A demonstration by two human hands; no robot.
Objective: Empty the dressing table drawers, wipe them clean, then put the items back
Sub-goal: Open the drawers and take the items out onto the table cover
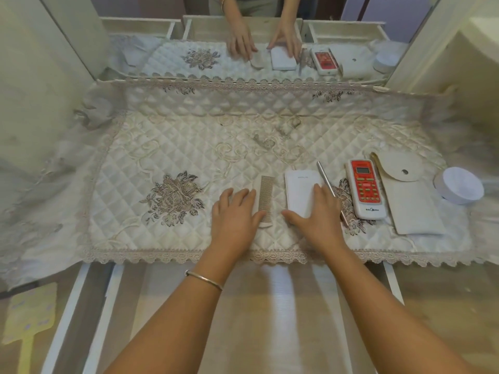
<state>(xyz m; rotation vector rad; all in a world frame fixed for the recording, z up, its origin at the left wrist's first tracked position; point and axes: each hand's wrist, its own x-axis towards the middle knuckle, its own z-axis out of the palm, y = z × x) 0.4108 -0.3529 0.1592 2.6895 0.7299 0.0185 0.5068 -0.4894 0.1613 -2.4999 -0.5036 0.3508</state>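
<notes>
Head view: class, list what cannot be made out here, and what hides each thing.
Head view: the white box's near corner lies under the right hand.
Head view: the remote's button labels are too small to read.
Head view: the drawer's floor is partly behind both forearms, cut off at the bottom edge.
Head view: the yellow paddle is blurred.

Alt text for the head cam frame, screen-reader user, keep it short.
Two hands rest on a quilted dressing-table cloth: the left hand touches a comb, the right hand lies on a flat white device. To the right lie a metal pen, a red-and-white remote, a white pouch and a round white container; an open drawer shows below.
</notes>
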